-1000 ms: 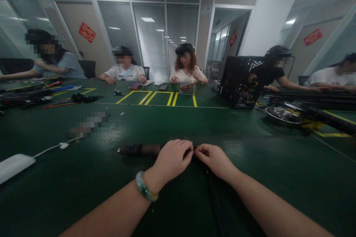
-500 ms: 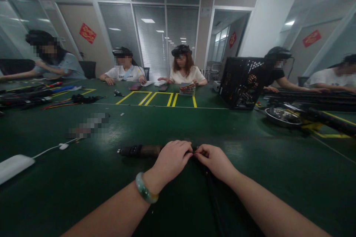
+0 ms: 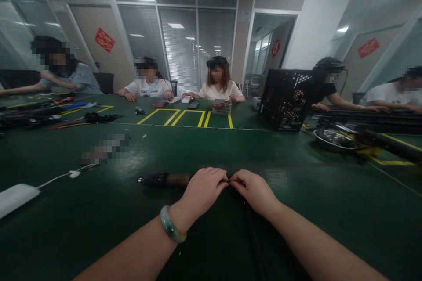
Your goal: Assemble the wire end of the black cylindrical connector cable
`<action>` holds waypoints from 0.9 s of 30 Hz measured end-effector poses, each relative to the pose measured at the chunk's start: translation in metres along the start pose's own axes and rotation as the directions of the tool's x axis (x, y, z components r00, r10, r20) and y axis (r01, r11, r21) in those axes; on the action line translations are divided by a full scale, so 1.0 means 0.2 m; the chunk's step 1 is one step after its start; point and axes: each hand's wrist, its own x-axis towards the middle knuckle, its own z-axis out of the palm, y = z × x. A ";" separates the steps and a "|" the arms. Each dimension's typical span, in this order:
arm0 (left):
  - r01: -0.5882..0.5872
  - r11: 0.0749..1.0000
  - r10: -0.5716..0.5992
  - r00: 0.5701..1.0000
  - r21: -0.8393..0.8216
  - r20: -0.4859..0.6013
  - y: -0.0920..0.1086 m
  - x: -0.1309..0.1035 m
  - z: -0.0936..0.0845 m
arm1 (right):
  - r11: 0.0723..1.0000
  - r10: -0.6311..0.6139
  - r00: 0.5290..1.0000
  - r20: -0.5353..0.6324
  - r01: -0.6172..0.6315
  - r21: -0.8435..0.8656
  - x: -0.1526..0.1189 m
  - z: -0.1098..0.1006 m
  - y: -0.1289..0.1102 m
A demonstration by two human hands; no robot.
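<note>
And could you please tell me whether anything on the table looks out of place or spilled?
Nothing appears spilled. One small pale scrap seems slightly out of place, lying by itself on the green table beyond the dark tool.

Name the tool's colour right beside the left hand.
The tool is brown there, in the head view.

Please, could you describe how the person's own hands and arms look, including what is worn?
The left hand and right hand wear no gloves. Around the left wrist is a smooth, round bangle, mottled pale and darker green, yellowish toward one end. No sleeve shows on either arm.
</note>
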 end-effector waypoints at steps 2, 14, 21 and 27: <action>0.004 1.000 -0.004 1.000 0.006 0.001 0.00 0.00 0.00 | 0.999 -0.019 1.000 0.000 0.019 -0.037 0.00 0.00 0.00; 0.001 1.000 -0.001 1.000 0.006 0.017 0.01 0.00 -0.02 | 0.996 0.092 0.996 0.003 -0.092 0.006 0.01 0.01 -0.01; -0.019 1.000 0.019 0.999 0.018 0.040 0.01 0.01 -0.02 | 0.994 0.089 0.996 0.015 -0.090 0.068 0.00 0.01 -0.01; -0.006 1.000 0.004 0.999 0.030 0.045 0.01 0.01 -0.02 | 0.988 0.110 0.994 0.026 -0.113 0.104 0.00 0.02 -0.01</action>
